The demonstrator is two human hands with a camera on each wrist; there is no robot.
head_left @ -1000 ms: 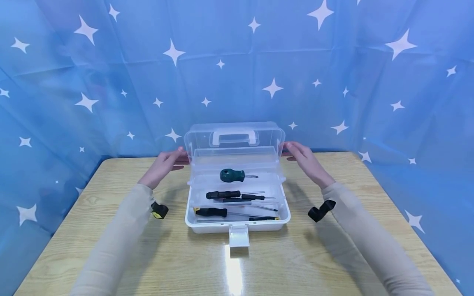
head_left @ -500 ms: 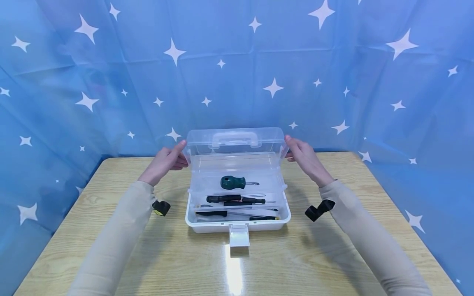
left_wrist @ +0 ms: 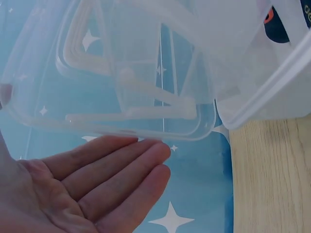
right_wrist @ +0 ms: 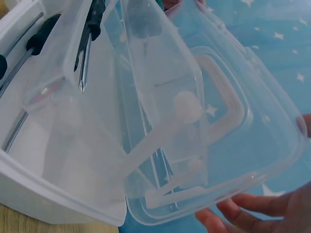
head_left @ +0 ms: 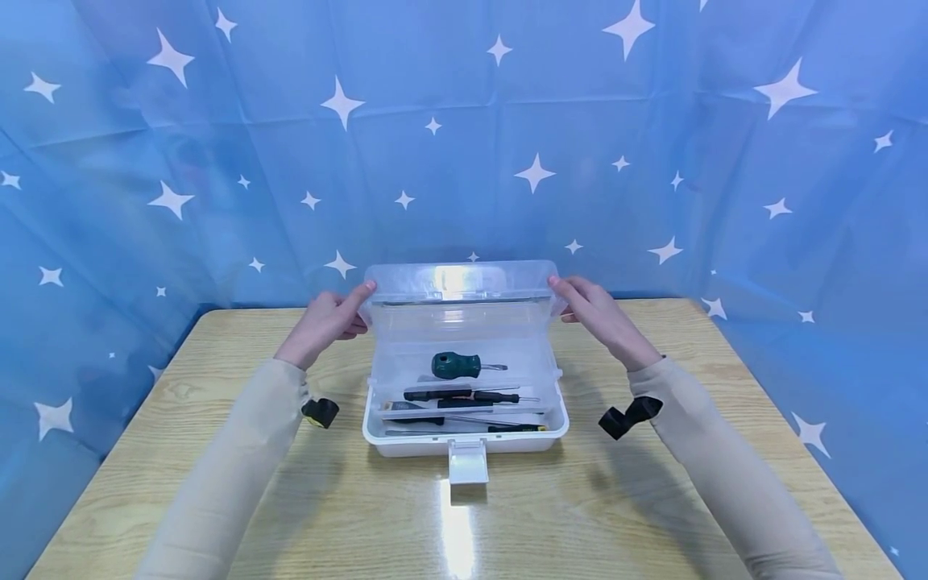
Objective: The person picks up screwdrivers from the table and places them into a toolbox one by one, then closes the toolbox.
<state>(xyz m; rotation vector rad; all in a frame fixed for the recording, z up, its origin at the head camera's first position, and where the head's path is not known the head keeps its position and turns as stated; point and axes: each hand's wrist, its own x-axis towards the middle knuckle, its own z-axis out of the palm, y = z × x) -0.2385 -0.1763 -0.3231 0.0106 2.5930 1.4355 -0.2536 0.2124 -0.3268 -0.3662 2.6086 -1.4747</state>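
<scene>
A white plastic toolbox [head_left: 377,439] stands on the table with its clear lid [head_left: 406,282] raised and tilted over the back. My left hand [head_left: 326,318] holds the lid's left corner, thumb on its edge and fingers stretched along its side, as the left wrist view shows. At the opposite corner my right hand [head_left: 590,310] holds the lid in the same way, fingertips [right_wrist: 209,218] at its lower edge. A stubby green screwdriver [head_left: 455,366] lies in the upper tier. Below it sit several black-handled screwdrivers [head_left: 438,395], partly covered by the clear trays.
The front latch [head_left: 468,463] hangs down, unfastened. A light wood table [head_left: 290,499] carries the box, and a blue star-patterned curtain [head_left: 464,121] hangs right behind its far edge. Inside the lid are pale hinge arms [right_wrist: 153,143] linked to the trays.
Both thumbs have come onto the lid's corners. The lid has swung forward and lower, and the linked trays with the green screwdriver have come down toward the box's front.
</scene>
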